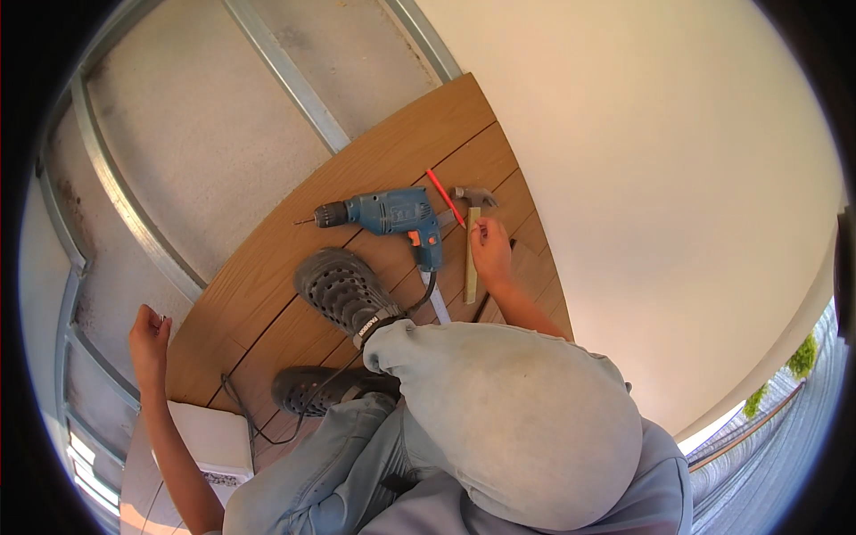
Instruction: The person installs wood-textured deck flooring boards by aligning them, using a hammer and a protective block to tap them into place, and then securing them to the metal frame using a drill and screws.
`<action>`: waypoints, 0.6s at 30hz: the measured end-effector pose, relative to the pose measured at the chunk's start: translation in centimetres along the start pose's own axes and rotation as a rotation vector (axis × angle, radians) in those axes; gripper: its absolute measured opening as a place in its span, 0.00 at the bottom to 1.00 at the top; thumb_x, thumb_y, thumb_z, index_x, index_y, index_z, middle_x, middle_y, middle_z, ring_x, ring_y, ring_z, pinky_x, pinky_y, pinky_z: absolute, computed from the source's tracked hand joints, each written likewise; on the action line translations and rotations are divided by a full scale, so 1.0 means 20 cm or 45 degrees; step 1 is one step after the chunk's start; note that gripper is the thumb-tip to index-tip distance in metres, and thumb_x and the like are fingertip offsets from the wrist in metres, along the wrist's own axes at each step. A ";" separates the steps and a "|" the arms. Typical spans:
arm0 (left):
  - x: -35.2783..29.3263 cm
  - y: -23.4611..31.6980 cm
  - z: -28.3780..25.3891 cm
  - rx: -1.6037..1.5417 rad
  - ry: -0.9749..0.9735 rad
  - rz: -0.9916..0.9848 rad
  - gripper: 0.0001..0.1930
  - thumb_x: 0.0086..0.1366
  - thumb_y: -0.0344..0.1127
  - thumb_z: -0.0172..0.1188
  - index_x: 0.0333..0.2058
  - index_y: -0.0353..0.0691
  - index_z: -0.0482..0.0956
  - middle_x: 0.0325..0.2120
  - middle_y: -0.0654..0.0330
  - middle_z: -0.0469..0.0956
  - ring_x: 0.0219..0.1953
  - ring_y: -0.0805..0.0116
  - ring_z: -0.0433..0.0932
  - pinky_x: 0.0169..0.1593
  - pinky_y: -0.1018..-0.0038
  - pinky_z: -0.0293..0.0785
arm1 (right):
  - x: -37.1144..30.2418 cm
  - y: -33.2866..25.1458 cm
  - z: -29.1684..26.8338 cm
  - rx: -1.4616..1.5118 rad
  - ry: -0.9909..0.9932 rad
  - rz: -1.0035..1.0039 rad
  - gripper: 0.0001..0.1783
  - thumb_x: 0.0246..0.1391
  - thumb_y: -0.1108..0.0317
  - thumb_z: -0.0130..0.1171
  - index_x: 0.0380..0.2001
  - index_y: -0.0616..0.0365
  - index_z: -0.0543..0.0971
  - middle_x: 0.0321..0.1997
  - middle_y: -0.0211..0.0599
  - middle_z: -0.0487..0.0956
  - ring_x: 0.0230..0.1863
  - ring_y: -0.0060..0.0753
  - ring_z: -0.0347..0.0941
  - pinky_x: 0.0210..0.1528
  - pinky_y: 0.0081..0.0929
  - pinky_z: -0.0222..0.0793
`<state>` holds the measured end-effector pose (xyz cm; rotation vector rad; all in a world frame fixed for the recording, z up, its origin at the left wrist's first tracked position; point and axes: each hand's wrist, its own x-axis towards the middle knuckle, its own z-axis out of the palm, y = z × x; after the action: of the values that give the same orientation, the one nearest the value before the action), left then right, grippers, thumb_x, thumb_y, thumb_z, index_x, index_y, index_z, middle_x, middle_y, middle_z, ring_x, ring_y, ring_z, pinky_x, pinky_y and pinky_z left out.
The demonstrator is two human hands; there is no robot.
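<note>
- Beside the blue drill [385, 212], a claw hammer [471, 267] lies on brown planks [259, 267].
- Right hand [492, 254] curls over the hammer's handle; whether it grips, one cannot tell.
- Left hand [148, 343], well apart, pinches a small shiny piece [164, 318] in curled fingers.

Head-worn fisheye view, facing downward

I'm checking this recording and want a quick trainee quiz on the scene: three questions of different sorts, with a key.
1. True or false: the drill is gripped in the left hand.
2. Which is nearest the right hand? A) drill B) hammer C) shoe
3. Fill in: the thin stick lying between the drill and the hammer's head is coloured ____.

Key: 1 false; 2 B; 3 red.
</note>
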<state>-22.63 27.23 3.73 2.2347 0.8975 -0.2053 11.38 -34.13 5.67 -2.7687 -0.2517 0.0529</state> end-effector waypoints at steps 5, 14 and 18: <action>0.03 -0.15 0.13 -0.121 0.225 -0.253 0.12 0.64 0.29 0.66 0.29 0.38 0.69 0.19 0.61 0.72 0.22 0.70 0.69 0.28 0.67 0.70 | -0.07 0.09 0.04 -0.078 -0.105 0.155 0.18 0.68 0.59 0.61 0.49 0.64 0.78 0.46 0.49 0.82 0.45 0.46 0.80 0.51 0.40 0.75; 0.02 0.00 0.20 -0.597 0.269 -0.497 0.09 0.61 0.30 0.71 0.32 0.37 0.76 0.30 0.62 0.82 0.31 0.71 0.78 0.38 0.72 0.75 | 0.01 0.20 0.05 -0.082 -0.547 0.215 0.24 0.53 0.64 0.70 0.49 0.65 0.77 0.40 0.46 0.80 0.42 0.38 0.77 0.47 0.35 0.74; 0.02 0.06 0.29 -0.799 0.234 -0.441 0.09 0.61 0.29 0.72 0.34 0.38 0.78 0.33 0.63 0.83 0.33 0.73 0.78 0.41 0.73 0.77 | 0.09 0.33 0.03 -0.138 -0.503 0.271 0.22 0.49 0.64 0.68 0.46 0.65 0.77 0.40 0.46 0.80 0.40 0.41 0.76 0.46 0.39 0.73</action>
<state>-20.99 22.93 0.04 1.5275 1.2455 0.1186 14.13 -39.64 2.68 -2.8598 -0.0570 0.6617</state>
